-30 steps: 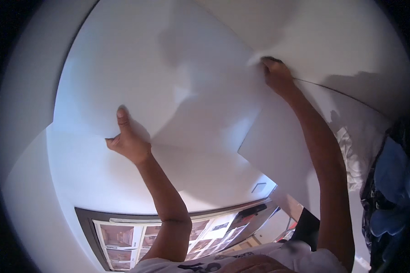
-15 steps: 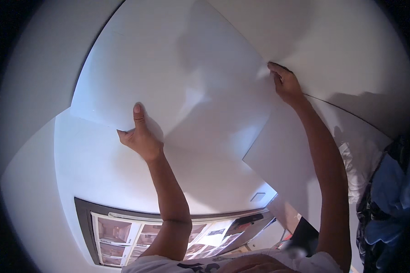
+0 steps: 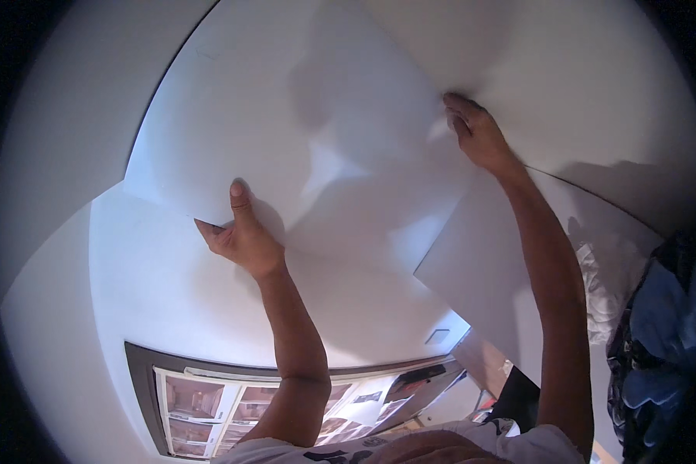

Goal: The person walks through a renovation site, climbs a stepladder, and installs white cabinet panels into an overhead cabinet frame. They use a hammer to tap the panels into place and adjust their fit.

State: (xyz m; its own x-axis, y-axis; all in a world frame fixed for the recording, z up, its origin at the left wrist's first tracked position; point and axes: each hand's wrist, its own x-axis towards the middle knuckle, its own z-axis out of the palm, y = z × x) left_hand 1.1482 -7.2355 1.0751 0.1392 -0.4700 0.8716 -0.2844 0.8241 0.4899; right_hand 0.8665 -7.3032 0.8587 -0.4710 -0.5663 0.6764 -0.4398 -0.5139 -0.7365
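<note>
A large, smooth white sheet (image 3: 224, 108) spreads across the upper middle, with shadows on its face. My left hand (image 3: 251, 240) grips its lower edge, thumb flat on the front and the fingers partly hidden behind. Farther up and right, my right hand (image 3: 483, 139) is at the sheet's right edge with fingers bent and thumb close to them. Whether the right fingers pinch that edge or only press on it is hard to see. Behind the sheet lies a pale, flat surface (image 3: 340, 301).
A dark-framed panel with rows of pictures (image 3: 197, 396) runs along the lower left. Right of centre is another pale panel (image 3: 472, 255) with a pointed corner. Crumpled white material (image 3: 598, 298) and a dark bag with blue in it (image 3: 661, 325) are at the right.
My right hand has shifted slightly left and up along the sheet's edge. My left hand is a little lower and farther right. The sheet's upper right edge stands out less from the surface behind.
</note>
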